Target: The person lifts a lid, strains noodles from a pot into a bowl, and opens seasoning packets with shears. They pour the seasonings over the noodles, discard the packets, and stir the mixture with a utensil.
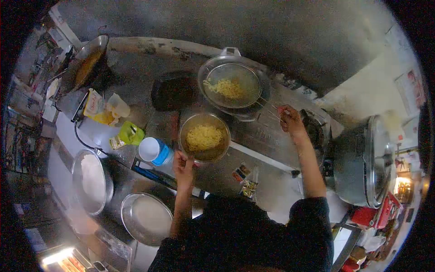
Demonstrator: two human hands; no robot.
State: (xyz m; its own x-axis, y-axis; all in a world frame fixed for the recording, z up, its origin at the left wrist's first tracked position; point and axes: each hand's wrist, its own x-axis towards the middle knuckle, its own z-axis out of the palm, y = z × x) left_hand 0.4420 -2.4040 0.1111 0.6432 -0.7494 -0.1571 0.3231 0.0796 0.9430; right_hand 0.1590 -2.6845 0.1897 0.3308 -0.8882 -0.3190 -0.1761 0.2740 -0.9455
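Observation:
My left hand (183, 167) is closed on the near-left rim of a round metal bowl (204, 119). Pale yellow noodles (205, 138) lie inside this bowl. My right hand (290, 120) is wrapped around the thin wire handle of a strainer (244, 75). The strainer's round mesh basket rests over a wide metal pot (203, 93), and more noodles (230, 89) sit in the mesh. Part of the pot is hidden beneath the strainer. Bowl and pot stand close together, the bowl nearer to me.
A wok (93, 47) stands at far left. Beside it are a food packet (94, 102), a green packet (132, 132) and a white-and-blue tub (148, 149). Two metal basins (108, 183) hold pale contents. A large lidded pot (353, 165) stands right; small sachets (248, 187) lie near me.

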